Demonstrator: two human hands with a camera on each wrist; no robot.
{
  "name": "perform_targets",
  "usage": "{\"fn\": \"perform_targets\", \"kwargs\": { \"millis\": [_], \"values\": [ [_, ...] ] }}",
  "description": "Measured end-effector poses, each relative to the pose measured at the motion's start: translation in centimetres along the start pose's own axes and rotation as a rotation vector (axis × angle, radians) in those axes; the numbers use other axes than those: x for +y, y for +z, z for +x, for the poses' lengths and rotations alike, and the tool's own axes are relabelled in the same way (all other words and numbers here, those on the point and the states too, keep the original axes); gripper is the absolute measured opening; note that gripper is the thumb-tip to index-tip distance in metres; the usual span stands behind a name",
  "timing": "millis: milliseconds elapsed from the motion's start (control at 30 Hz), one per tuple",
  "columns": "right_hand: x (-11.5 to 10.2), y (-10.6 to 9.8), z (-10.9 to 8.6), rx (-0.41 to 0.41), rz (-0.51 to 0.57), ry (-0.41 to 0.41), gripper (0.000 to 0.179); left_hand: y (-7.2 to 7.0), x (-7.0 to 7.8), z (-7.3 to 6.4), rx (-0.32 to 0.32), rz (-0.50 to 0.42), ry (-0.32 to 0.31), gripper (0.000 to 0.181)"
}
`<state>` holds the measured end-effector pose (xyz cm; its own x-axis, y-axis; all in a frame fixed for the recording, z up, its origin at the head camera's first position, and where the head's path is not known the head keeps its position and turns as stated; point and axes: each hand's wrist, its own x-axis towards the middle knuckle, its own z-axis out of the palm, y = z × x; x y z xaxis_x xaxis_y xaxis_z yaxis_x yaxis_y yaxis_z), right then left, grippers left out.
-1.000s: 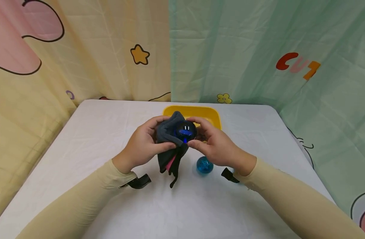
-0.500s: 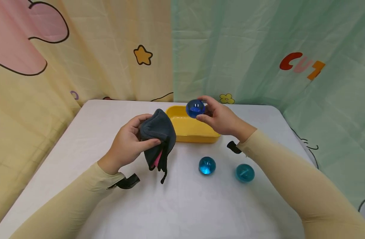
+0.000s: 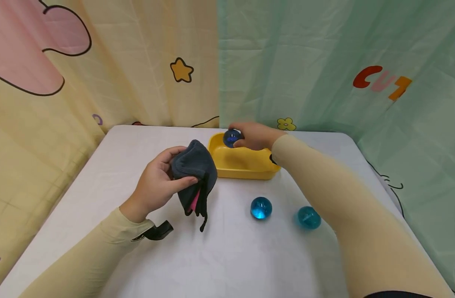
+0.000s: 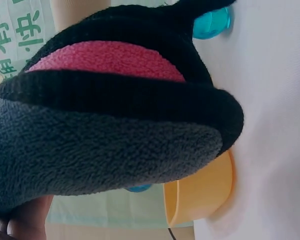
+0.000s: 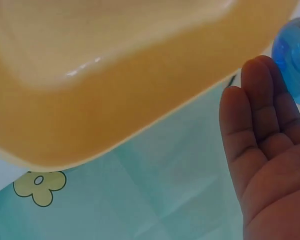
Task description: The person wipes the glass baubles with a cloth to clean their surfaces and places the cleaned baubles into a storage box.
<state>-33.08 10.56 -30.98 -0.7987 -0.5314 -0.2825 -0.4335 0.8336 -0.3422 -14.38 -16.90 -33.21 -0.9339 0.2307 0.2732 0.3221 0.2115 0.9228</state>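
In the head view my right hand [image 3: 256,135] pinches a dark blue clear ball [image 3: 231,138] above the left end of the yellow tray [image 3: 246,173]. The right wrist view shows the blue ball [image 5: 295,60] at the fingertips, with the tray's inside [image 5: 140,75] beside the hand. My left hand [image 3: 154,182] grips a folded grey cloth [image 3: 194,163] with black edging, left of the tray and above the table. A pink part of the cloth [image 4: 110,57] shows between its folds in the left wrist view, which hides most of the left hand.
A bright blue clear ball [image 3: 261,207] lies on the white table [image 3: 227,256] in front of the tray. Right of it is a teal clear ball [image 3: 308,218], close to the right sleeve [image 3: 346,207]. Printed curtains [image 3: 287,62] stand behind the table.
The dark blue ball has left the cloth and moved with my right hand up and away, then down over the tray. My left hand has drawn left with the cloth. The teal ball came into view.
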Motion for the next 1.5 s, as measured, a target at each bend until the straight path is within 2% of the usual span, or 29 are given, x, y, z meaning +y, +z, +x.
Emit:
{"fn": "perform_targets", "kwargs": {
  "millis": [167, 400, 567, 1000, 1267, 1500],
  "values": [
    [0.2, 1.0, 2.0, -0.062, -0.06, 0.039, 0.057, 0.2, -0.2, -0.1, -0.007, 0.02, -0.011, 0.072],
    [0.4, 2.4, 3.3, -0.139, -0.127, 0.108, 0.07, 0.5, -0.4, 0.0, -0.027, 0.016, -0.004, 0.073],
    [0.5, 3.2, 3.9, -0.16, -0.162, 0.105, 0.066, 0.5, -0.5, 0.2, -0.037, 0.028, 0.0, 0.073],
    [1.0, 3.7, 4.3, -0.162, -0.16, 0.096, 0.064, 0.6, -0.6, 0.0, -0.038, 0.029, -0.013, 0.072],
    [0.7, 3.5, 3.6, -0.146, -0.167, 0.084, 0.063, 0.8, -0.4, 0.1, -0.044, 0.031, -0.009, 0.071],
    [0.7, 2.9, 3.0, -0.156, -0.154, 0.149, 0.074, 1.0, -0.4, 0.2, -0.053, 0.034, -0.008, 0.072]
  ]
}}
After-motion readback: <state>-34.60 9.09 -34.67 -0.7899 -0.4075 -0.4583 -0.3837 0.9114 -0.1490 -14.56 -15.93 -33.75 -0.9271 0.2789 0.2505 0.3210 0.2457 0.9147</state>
